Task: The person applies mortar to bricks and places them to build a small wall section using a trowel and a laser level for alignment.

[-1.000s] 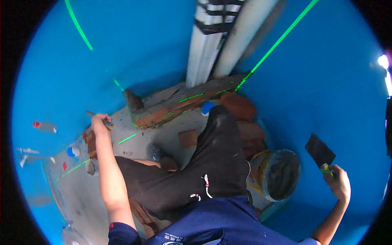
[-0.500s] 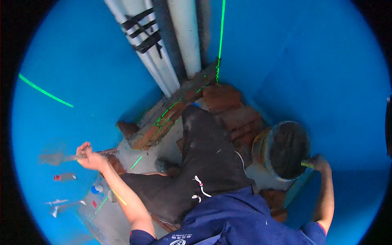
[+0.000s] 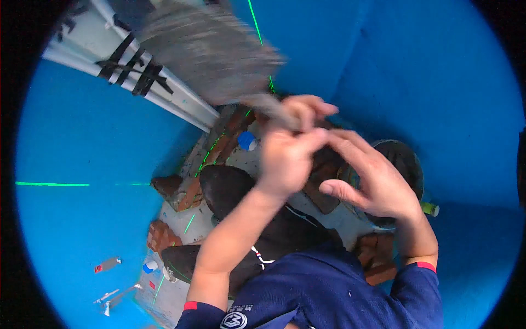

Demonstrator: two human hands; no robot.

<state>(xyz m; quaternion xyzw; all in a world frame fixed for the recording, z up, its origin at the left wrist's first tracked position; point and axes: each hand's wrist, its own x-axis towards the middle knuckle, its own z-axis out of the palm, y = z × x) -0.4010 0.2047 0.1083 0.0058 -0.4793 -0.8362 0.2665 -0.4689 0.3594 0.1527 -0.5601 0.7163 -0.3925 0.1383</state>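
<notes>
In front of me, my left hand [image 3: 287, 159] is closed around the handle of a trowel [image 3: 211, 55]. Its broad grey blade points up and to the left, smeared by motion. My right hand [image 3: 378, 181] is just right of the left one, thumb and fingers apart, its fingertips close to the left hand's thumb. Whether they touch is unclear. Partly behind the right hand stands a bucket [image 3: 421, 167] with dark grey contents. At its right side a yellow-green handle end [image 3: 430, 209] sticks out.
A low brick wall [image 3: 189, 194] edges the corner, near white pipes [image 3: 186, 107] bound with black tape. Loose bricks [image 3: 375, 252] lie by the bucket and more bricks [image 3: 161, 236] at left. Blue sheeting [image 3: 82, 219] covers the walls. A blue-and-white round thing [image 3: 247, 141] lies beyond my knee.
My left hand has swung from the left to the middle, carrying the trowel. My right hand has let go of the yellow-green handle at the bucket and come in beside the left.
</notes>
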